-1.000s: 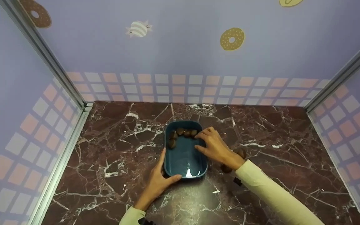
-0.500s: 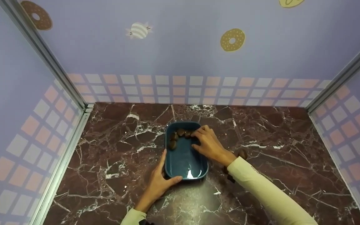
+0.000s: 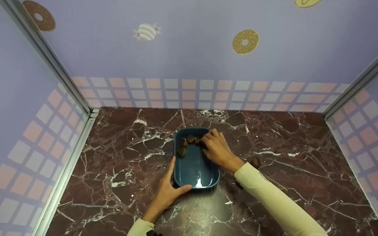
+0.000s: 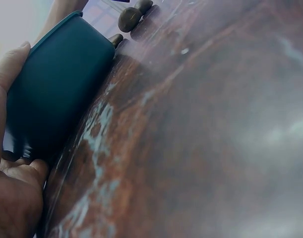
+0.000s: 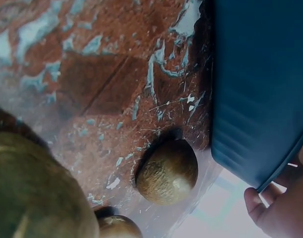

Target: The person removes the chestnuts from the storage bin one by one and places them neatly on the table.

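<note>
A deep blue-green baking dish stands on the marbled table. My left hand grips its near left corner, fingers along the left wall and thumb at the near rim. In the left wrist view this hand lies against the outer wall. Several brown chestnuts sit in a curved row along the dish's far left inside. My right hand reaches over the right rim, its fingers curled round a chestnut at the far right corner; they hide it. In the right wrist view the dish wall fills the right side.
More chestnuts lie on the table right of the dish; one chestnut shows beside the right sleeve. The right wrist view has a chestnut near the dish and others at lower left. Patterned panels enclose the table's back and sides.
My right hand has moved slightly left, and its fingers have drawn together over the far right chestnut, which showed at the fingertips before. The left hand keeps its hold on the dish.
</note>
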Demonstrator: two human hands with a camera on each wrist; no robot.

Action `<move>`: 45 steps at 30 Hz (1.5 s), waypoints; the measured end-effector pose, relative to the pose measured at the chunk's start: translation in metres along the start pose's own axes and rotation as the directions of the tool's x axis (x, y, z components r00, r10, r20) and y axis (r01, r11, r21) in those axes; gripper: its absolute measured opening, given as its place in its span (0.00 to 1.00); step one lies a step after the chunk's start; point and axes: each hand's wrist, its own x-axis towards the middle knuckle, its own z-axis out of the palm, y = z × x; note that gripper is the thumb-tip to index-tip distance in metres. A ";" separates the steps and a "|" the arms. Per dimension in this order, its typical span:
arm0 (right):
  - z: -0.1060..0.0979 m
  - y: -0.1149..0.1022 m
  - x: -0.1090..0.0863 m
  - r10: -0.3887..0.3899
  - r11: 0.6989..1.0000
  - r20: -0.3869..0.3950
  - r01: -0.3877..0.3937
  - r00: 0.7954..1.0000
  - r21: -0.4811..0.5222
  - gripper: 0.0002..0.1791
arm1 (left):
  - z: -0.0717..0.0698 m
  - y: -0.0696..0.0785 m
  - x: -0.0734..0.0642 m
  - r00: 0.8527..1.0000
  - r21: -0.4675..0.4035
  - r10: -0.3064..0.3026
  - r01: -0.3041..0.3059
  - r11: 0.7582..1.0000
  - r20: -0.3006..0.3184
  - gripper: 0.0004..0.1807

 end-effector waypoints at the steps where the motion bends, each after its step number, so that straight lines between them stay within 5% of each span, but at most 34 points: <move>1: 0.000 0.000 0.000 -0.003 1.000 0.002 0.003 1.000 -0.016 0.12 | 0.000 0.000 0.000 1.000 0.002 -0.003 0.003 1.000 -0.001 0.69; 13: -0.001 -0.002 0.002 -0.042 0.989 0.032 0.046 0.999 -0.142 0.05 | 0.003 0.000 0.001 1.000 0.011 0.002 -0.002 1.000 -0.014 0.70; 23: -0.006 -0.002 -0.012 0.041 0.993 0.069 -0.049 0.997 0.109 0.17 | 0.003 -0.002 -0.002 0.999 -0.023 -0.039 0.039 0.999 0.004 0.69; 28: -0.014 -0.003 -0.023 0.087 0.953 0.069 -0.103 0.994 0.285 0.18 | 0.001 -0.003 -0.002 0.999 -0.025 -0.047 0.047 0.999 0.002 0.69; 34: -0.026 -0.001 -0.035 0.151 0.860 0.073 -0.167 0.986 0.482 0.18 | 0.001 -0.001 -0.001 0.999 -0.033 -0.041 0.041 0.999 0.005 0.69; 42: -0.043 0.008 -0.049 0.206 0.826 0.030 -0.190 0.978 0.531 0.19 | 0.002 0.002 0.000 0.999 -0.028 -0.031 0.031 0.999 -0.012 0.69; 45: -0.048 0.013 -0.057 0.265 0.791 0.023 -0.230 0.964 0.567 0.18 | 0.002 0.002 0.001 1.000 -0.012 -0.015 0.015 1.000 -0.017 0.70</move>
